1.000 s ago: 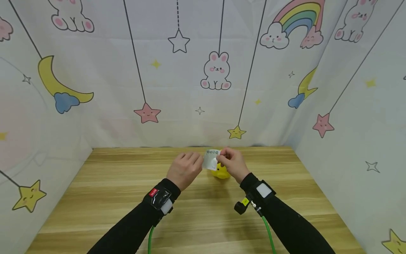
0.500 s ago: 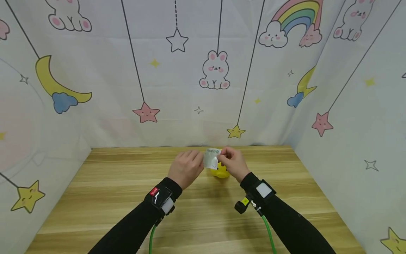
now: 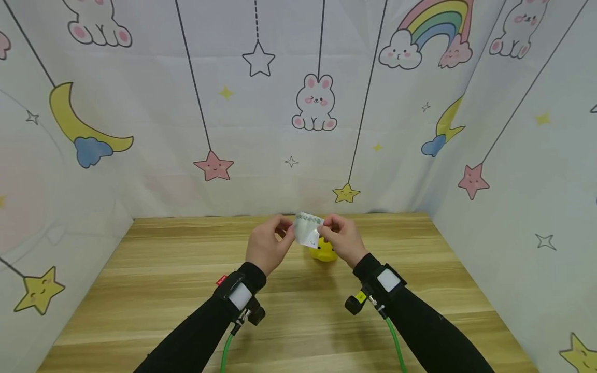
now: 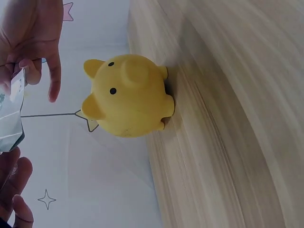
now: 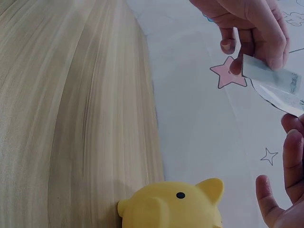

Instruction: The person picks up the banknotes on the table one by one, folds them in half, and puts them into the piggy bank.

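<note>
A small pale banknote [image 3: 306, 231] with grey-green print is held up between the two hands, its surface creased and bent. My left hand [image 3: 268, 244] pinches its left edge between thumb and fingers; the right wrist view shows the thumb pressing one end of the banknote [image 5: 270, 76]. At the opposite edge my right hand [image 3: 346, 241] grips it with thumb and forefinger. Behind and below the note, a yellow piggy bank [image 4: 128, 95] stands upright on its feet. In the head view, the note and right hand cover part of the piggy bank [image 3: 323, 253].
The wood-grain table [image 3: 186, 290] runs back to a white cloth backdrop [image 3: 261, 191] printed with stars, rabbits and moons. Cloth also hangs along both sides. Each wrist carries a black strap with a camera and a green cable [image 3: 394, 336].
My left hand has turned, so its thumb and fingertips now show at the banknote's left edge. The note has tilted slightly and shows more of its face. My right hand has barely moved.
</note>
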A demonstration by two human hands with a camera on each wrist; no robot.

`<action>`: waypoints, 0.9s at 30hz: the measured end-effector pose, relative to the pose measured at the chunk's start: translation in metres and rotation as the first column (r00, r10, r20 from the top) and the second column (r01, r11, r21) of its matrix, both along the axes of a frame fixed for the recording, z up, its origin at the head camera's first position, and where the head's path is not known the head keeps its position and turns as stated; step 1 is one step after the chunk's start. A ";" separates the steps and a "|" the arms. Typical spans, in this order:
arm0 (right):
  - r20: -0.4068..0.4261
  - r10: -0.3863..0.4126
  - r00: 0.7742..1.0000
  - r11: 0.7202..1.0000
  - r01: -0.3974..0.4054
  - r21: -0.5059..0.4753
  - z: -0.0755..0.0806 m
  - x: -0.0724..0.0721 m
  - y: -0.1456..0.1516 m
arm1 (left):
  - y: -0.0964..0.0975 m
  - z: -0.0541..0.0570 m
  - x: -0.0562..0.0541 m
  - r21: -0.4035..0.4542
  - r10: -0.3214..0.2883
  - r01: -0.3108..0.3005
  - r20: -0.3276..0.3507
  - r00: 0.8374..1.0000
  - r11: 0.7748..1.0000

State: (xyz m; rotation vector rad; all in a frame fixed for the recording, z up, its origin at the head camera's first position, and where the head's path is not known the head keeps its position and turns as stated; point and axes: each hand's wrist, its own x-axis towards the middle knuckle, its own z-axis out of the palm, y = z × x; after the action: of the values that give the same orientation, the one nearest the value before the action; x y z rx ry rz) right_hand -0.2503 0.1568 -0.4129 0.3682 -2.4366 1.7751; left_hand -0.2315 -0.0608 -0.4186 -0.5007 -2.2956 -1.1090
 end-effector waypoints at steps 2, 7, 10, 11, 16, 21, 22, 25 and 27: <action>-0.012 0.000 1.000 1.000 0.000 0.016 0.001 0.000 0.000 | 0.000 0.001 0.000 0.063 -0.015 0.011 0.055 0.998 0.998; -0.033 0.008 0.999 0.999 -0.006 0.049 0.003 0.002 -0.001 | 0.001 0.002 0.000 0.183 -0.062 0.032 0.161 0.985 0.983; -0.049 0.012 0.999 0.998 -0.008 0.066 0.005 0.003 -0.002 | 0.003 0.004 0.000 0.204 -0.073 0.029 0.210 0.975 0.978; -0.056 0.013 0.998 0.997 -0.009 0.071 0.005 0.004 -0.002 | 0.004 0.004 0.001 0.205 -0.072 0.025 0.224 0.972 0.978; -0.072 0.011 0.997 0.997 -0.005 0.083 0.005 0.004 -0.003 | 0.005 0.006 0.002 0.201 -0.061 0.007 0.267 0.962 0.980; -0.084 0.012 0.996 0.997 -0.005 0.074 0.005 0.004 -0.004 | 0.008 0.007 0.003 0.221 -0.046 -0.018 0.281 0.959 0.975; -0.090 0.013 0.996 0.997 -0.007 0.073 0.005 0.004 -0.004 | 0.009 0.007 0.003 0.225 -0.042 -0.023 0.280 0.959 0.974; -0.106 0.018 0.994 0.998 -0.010 0.068 0.003 0.004 -0.005 | 0.010 0.007 0.003 0.222 -0.023 -0.036 0.259 0.966 0.974; -0.113 0.020 0.993 0.998 -0.012 0.066 0.002 0.004 -0.006 | 0.011 0.006 0.003 0.214 -0.009 -0.045 0.244 0.970 0.976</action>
State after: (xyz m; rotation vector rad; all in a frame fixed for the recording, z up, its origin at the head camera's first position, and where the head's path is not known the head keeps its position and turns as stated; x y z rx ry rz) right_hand -0.2466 0.1507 -0.4106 0.4823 -2.4231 1.6360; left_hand -0.2285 -0.0500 -0.4121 -0.2698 -2.3368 -1.4635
